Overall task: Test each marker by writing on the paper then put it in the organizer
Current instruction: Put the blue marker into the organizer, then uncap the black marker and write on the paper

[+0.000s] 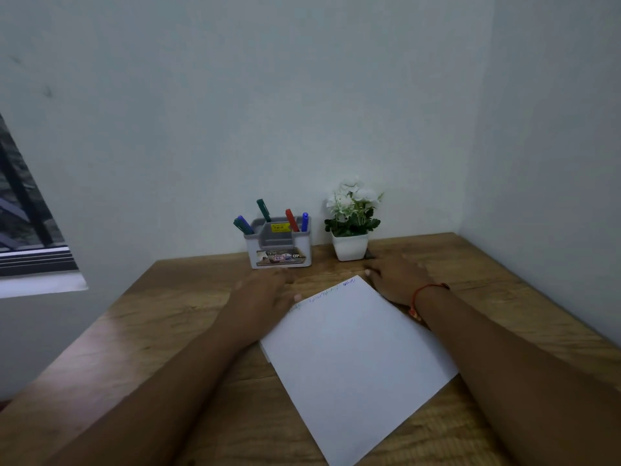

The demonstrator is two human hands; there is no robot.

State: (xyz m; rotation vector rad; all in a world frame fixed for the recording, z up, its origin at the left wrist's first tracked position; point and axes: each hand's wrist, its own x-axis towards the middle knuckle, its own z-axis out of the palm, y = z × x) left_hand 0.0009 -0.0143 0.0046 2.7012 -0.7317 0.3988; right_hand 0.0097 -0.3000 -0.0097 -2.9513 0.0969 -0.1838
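A white sheet of paper (353, 358) lies tilted on the wooden table, with faint scribbles along its far edge. Behind it stands a grey and white organizer (280, 250) holding several markers: a green one (263, 210), a red one (291, 220), a blue one (304, 222), and a blue and a green one at its left corner (243, 225). My left hand (265, 290) lies flat on the table at the paper's far left corner, thumb touching the edge. My right hand (396, 277) rests flat beside the paper's far right corner. Neither hand holds anything.
A white pot with white flowers (351, 227) stands right of the organizer, close to my right hand. The table (168, 314) sits in a corner, with walls behind and to the right. A window (30, 223) is at the left.
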